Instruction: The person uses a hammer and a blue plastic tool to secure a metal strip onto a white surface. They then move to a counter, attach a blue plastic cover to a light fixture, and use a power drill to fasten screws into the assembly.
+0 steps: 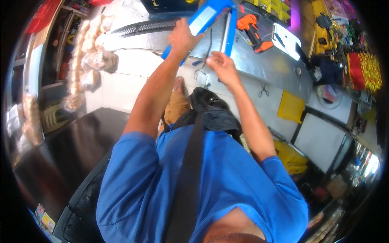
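My left hand [184,37] grips a long blue metal piece [206,18] with a pale label along its face; the fingers lie over its near part and the thumb points right. A narrower blue bar [229,34] comes down from the piece's upper end at an angle. Beside the lower part of that bar is my right hand [223,68], its fingers loosely bent and apart, with nothing plain to see in them. A curved black strip with a chevron pattern [148,26] reaches my left fingers from the left; whether they touch it I cannot tell.
On the metal table [259,67] lie an orange-and-black cordless drill [253,32] and a white clipboard [287,40]. Scissors [263,90] and a yellow tray [291,106] are on the floor. Wrapped bundles [97,60] stand at left, near a dark tabletop [69,141].
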`<state>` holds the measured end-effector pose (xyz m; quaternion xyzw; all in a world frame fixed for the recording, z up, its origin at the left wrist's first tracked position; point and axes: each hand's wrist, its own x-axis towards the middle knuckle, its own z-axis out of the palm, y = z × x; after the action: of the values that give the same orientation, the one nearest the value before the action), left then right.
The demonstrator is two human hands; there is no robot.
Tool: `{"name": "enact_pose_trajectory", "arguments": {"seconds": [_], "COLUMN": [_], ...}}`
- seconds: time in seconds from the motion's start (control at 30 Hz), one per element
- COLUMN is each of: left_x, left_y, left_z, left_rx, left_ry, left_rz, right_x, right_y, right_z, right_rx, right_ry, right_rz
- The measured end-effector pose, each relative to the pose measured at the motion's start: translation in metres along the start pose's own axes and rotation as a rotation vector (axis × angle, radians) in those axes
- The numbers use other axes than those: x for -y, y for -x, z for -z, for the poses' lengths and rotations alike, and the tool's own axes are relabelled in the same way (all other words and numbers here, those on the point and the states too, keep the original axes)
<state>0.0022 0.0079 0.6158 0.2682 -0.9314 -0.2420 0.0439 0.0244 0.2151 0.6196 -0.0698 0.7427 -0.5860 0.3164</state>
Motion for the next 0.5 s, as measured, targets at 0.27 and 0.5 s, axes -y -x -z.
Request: {"name": "enact_pose_trajectory", "arguments": {"seconds": [0.27, 0.5], "left_x": [-0.011, -0.007], "left_y": [-0.004, -0.009], "left_z": [0.004, 0.005], "left_rx": [-0.031, 0.083], "left_ry": [0.089, 0.123], "left_rz": [-0.073, -0.067], "right_x": [0.074, 0.109], "right_y": [-0.125, -0.203], "right_z": [0.025, 0.042], "right_rx": [0.013, 0.404], "right_ry": [0.913, 1.469], "right_rz": [0.711, 0.853]}}
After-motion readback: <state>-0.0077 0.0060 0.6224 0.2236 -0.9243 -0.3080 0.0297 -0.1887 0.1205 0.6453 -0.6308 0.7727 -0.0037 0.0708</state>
